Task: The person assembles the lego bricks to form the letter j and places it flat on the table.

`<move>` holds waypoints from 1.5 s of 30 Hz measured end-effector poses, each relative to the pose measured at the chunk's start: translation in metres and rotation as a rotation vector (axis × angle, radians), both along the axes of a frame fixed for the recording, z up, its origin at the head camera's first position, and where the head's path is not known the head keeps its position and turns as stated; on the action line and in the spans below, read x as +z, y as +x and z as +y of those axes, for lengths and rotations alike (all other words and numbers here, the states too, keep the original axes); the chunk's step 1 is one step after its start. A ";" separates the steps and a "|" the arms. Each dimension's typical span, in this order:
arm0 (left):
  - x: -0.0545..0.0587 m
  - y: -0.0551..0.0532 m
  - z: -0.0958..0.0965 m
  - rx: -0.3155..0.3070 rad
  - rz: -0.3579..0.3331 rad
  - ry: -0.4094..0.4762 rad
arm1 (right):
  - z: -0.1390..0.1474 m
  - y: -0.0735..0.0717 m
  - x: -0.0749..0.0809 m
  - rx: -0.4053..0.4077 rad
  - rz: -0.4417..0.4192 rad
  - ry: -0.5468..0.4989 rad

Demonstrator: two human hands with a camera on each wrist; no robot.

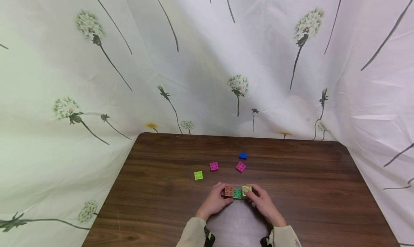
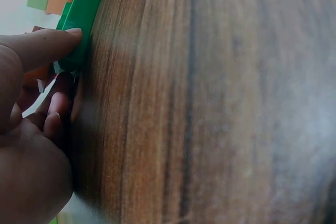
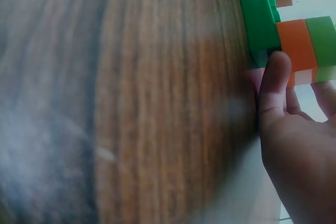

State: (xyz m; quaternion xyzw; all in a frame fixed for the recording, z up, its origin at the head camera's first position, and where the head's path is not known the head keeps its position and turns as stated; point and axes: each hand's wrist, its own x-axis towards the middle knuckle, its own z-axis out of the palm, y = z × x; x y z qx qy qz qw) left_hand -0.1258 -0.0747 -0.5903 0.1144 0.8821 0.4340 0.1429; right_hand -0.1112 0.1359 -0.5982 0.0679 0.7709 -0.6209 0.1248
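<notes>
A long green toy building brick (image 1: pixel 237 194) lies on the table between both hands. An orange brick (image 1: pixel 228 191) is fixed on its left end. At its right end, in the right wrist view, another orange brick (image 3: pixel 296 45) carries a light green brick (image 3: pixel 321 40) on top. My left hand (image 1: pixel 215 201) grips the left end, thumb against the green brick's side in the left wrist view. My right hand (image 1: pixel 264 205) holds the right end, a digit touching where the green and orange bricks meet. Some fingers are hidden behind the bricks.
Beyond the hands lie loose bricks on the brown wooden table (image 1: pixel 155 200): a lime green one (image 1: pixel 198 175), a magenta one (image 1: pixel 214 167), a second magenta brick (image 1: pixel 240 167) turned at an angle, and a blue one (image 1: pixel 243 156). A flower-printed curtain (image 1: pixel 207 78) hangs behind.
</notes>
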 end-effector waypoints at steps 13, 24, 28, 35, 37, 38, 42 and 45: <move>0.000 0.001 0.001 0.004 0.021 -0.009 | 0.002 0.002 0.000 0.073 0.011 0.000; 0.003 0.002 0.000 -0.005 0.054 0.009 | 0.003 0.003 0.001 0.130 0.063 0.018; 0.003 0.003 0.000 -0.006 0.057 0.010 | 0.003 0.004 0.003 0.128 0.058 0.031; 0.004 0.004 -0.001 0.000 0.060 0.001 | 0.002 0.003 0.003 0.119 0.041 0.032; 0.004 0.004 -0.002 0.001 0.063 -0.002 | 0.002 0.003 0.003 0.118 0.042 0.032; 0.004 0.004 -0.002 0.002 0.065 -0.002 | 0.001 0.003 0.004 0.117 0.042 0.034; 0.003 0.003 -0.002 0.002 0.071 -0.002 | 0.002 0.003 0.004 0.127 0.045 0.028; 0.002 0.003 -0.002 0.003 0.061 0.007 | 0.008 0.003 0.005 0.195 0.058 -0.002</move>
